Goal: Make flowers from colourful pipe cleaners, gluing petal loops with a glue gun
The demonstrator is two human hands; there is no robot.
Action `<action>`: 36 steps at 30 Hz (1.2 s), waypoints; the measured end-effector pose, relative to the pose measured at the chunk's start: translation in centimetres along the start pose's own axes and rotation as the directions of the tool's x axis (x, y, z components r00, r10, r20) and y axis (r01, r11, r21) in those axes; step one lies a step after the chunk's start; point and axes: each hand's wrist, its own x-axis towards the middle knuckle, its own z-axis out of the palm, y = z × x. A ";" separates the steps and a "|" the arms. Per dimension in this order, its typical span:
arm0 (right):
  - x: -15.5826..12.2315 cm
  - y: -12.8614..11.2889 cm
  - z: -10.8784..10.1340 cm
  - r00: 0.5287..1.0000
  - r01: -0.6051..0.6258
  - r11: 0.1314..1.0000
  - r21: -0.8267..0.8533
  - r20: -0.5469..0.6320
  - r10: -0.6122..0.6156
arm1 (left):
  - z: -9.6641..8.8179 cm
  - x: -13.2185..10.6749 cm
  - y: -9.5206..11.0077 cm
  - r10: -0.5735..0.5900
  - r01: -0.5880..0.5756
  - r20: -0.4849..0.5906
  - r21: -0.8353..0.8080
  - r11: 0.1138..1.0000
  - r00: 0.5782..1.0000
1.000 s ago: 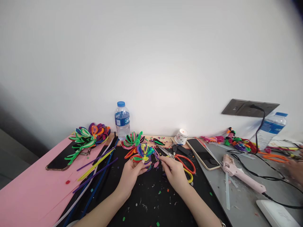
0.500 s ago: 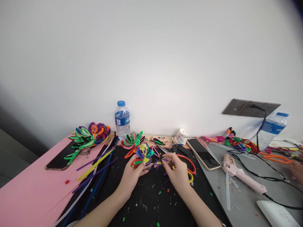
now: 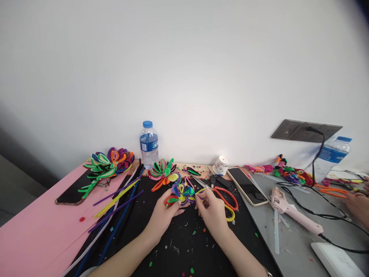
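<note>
My left hand (image 3: pixel 166 207) is closed on a pipe cleaner flower (image 3: pixel 181 191) with purple, yellow, green and red loops, held above the black mat (image 3: pixel 173 254). At the flower's right side, my right hand (image 3: pixel 212 209) pinches a small purple-and-yellow piece, its fingertips close to the petals; whether the piece is joined to the flower I cannot tell. Just behind lies another pipe cleaner flower (image 3: pixel 162 171) in green, pink and orange. Scissors (image 3: pixel 226 198) with red and yellow handles rest beside my right hand.
Loose pipe cleaners (image 3: pixel 115 204) and a phone (image 3: pixel 73 190) lie left. A water bottle (image 3: pixel 149 148) and paper cup (image 3: pixel 221 165) stand by the wall. To the right are another phone (image 3: pixel 248 186), a pink glue gun (image 3: pixel 296 215) with its cord, and another person's hand (image 3: pixel 357 206).
My left hand has brought the flower slightly right and lower. My right hand's piece now sits against the flower's right side. The other person's hand has come further into view.
</note>
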 end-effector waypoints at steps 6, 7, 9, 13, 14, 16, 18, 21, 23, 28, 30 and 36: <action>0.1 0.0 -0.1 0.992 0.111 0.977 -0.183 -0.036 -0.120 | -0.1 0.1 -0.2 0.007 -0.007 0.023 0.015 1.000 1.000; 0.1 0.1 -0.1 0.990 0.123 0.970 -0.208 -0.038 -0.134 | -0.1 0.1 -0.2 0.007 -0.007 0.025 0.016 1.000 1.000; 0.1 0.2 0.0 0.987 0.143 0.959 -0.246 -0.033 -0.156 | -0.1 0.1 -0.3 0.008 -0.008 0.021 0.015 1.000 1.000; 0.1 0.3 -0.1 0.983 0.172 0.940 -0.295 -0.015 -0.185 | 0.0 0.1 -0.2 0.011 -0.011 0.025 0.015 1.000 1.000; 0.1 0.4 -0.1 0.982 0.179 0.934 -0.309 -0.011 -0.191 | 0.0 0.0 -0.2 0.011 -0.011 0.031 0.015 1.000 0.999; 0.1 0.4 -0.1 0.979 0.195 0.924 -0.331 0.001 -0.206 | 0.0 0.0 -0.1 0.010 -0.010 0.038 0.016 1.000 0.999; 0.1 0.3 -0.2 0.979 0.194 0.923 -0.331 0.005 -0.204 | 0.0 0.0 -0.1 0.010 -0.011 0.041 0.014 1.000 0.999; 0.1 -0.1 -0.2 0.990 0.139 0.953 -0.270 0.017 -0.140 | -0.1 0.0 -0.2 0.017 -0.017 0.036 0.008 1.000 0.999; 0.1 -0.4 -0.3 0.995 0.099 0.972 -0.214 0.038 -0.094 | -0.1 0.0 -0.3 0.020 -0.020 0.033 0.007 1.000 0.999; 0.2 -1.0 -0.5 0.996 0.064 0.967 -0.247 0.074 -0.047 | -0.2 0.0 -0.5 0.027 -0.026 0.046 -0.019 0.999 0.999; 0.2 -1.0 -0.6 0.994 0.069 0.947 -0.315 0.099 -0.039 | -0.2 0.0 -0.5 0.026 -0.024 0.052 -0.028 0.999 0.998; 0.2 -0.5 -0.4 0.982 0.129 0.915 -0.383 0.175 -0.065 | -0.2 0.0 -0.5 0.015 -0.013 0.064 -0.030 0.999 0.998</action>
